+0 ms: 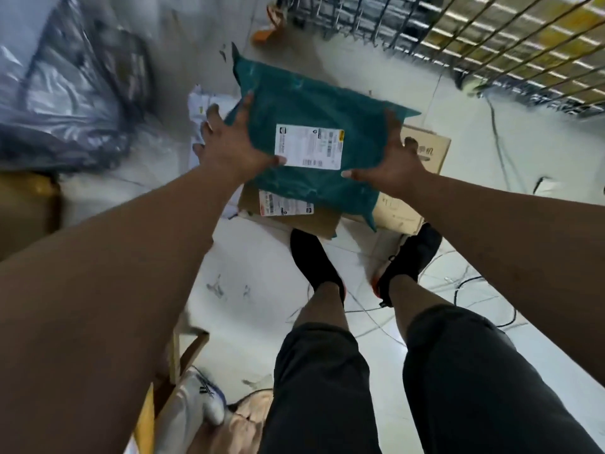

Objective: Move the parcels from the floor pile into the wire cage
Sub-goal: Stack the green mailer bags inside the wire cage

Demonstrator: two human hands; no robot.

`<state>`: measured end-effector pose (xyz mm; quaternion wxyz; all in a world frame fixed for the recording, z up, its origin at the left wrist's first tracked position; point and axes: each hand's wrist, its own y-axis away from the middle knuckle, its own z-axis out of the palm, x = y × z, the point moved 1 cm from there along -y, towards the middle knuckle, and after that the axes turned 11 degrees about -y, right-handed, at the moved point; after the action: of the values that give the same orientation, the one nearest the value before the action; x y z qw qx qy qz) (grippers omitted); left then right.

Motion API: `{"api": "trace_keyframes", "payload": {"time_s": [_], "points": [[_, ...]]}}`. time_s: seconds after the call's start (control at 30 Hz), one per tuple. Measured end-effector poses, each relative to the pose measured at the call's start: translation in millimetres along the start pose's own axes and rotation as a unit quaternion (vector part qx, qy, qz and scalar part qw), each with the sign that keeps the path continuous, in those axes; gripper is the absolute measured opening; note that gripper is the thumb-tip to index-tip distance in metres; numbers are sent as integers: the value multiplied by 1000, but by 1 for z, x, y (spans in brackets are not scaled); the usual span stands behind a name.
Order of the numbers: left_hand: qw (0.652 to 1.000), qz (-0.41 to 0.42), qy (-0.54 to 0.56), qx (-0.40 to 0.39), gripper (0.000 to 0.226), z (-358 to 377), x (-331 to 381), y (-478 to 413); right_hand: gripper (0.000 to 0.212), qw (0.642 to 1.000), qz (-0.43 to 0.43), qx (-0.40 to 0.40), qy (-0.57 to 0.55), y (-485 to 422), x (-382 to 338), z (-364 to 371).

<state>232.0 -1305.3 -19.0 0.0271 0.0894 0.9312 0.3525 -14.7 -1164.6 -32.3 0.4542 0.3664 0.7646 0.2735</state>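
While aloft, parcel [314,103] between both hands [235,149] [396,162]

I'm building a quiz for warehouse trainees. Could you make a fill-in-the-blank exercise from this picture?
1. The left hand and right hand grip the teal plastic mailer bag by its ____ and right edges.
2. The bag's rectangular shipping label is ____ in colour.
3. The metal wire cage shows at the upper ____ of the view.
Answers: left; white; right.
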Motion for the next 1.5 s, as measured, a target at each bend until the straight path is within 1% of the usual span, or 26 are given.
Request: {"api": "trace_keyframes", "payload": {"time_s": [0.1, 0.27, 0.37, 0.5, 0.63, 0.73, 0.83, 0.9, 0.93, 0.97, 1.03, 1.1, 1.13, 1.17, 1.23, 1.33, 1.4, 1.5], "points": [[999, 7, 51, -6, 135, 17, -11, -25, 141, 1000, 5, -3, -15, -17, 11, 13], [981, 54, 183, -37, 151, 31, -7, -47, 154, 997, -38, 9, -61, -36, 21, 31], [977, 79, 193, -35, 151, 35, 1, -47, 156, 994, -50, 30, -90, -40, 25, 36], [983, 37, 180, 0, 147, 36, 13, -34, 149, 992, -56, 59, -100, -34, 28, 37], [981, 1, 193, -9, 143, 37, 11, -15, 143, 990, -88, 71, -90, -30, 16, 27], [973, -50, 222, -26, 143, 47, 3, 1, 143, 989, -118, 47, -76, -34, -3, 15], [963, -101, 242, -58, 146, 65, -9, 20, 140, 987, -154, 3, -34, -51, -28, 4], [964, -121, 222, -82, 144, 75, -16, 33, 136, 986, -163, -36, 8, -63, -43, 0], [972, -122, 182, -88, 140, 77, -20, 38, 133, 984, -169, -50, 30, -68, -49, -1], [983, -117, 120, -72, 135, 78, -23, 42, 131, 981, -176, -60, 56, -72, -54, 0], [996, -90, 5, 17, 122, 72, -25, 42, 127, 974, -187, -67, 107, -74, -61, 3], [995, -49, -29, 86, 116, 58, -22, 33, 124, 968, -188, -47, 157, -70, -62, 8], [994, -28, -46, 98, 117, 50, -20, 25, 122, 965, -184, -22, 183, -66, -60, 10], [993, -7, -68, 96, 120, 43, -18, 15, 119, 964, -173, 6, 201, -60, -57, 13], [992, 49, -103, 59, 126, 30, -13, -6, 118, 970, -131, 55, 198, -43, -46, 19], [989, 110, -93, -15, 130, 19, -2, -31, 123, 977, -44, 117, 171, -14, -23, 33], [990, 120, -55, -44, 130, 15, 6, -41, 125, 982, -4, 119, 145, 2, -12, 45], [989, 130, -1, -77, 132, 15, 15, -47, 127, 993, 19, 103, 54, 8, -4, 61]]}}
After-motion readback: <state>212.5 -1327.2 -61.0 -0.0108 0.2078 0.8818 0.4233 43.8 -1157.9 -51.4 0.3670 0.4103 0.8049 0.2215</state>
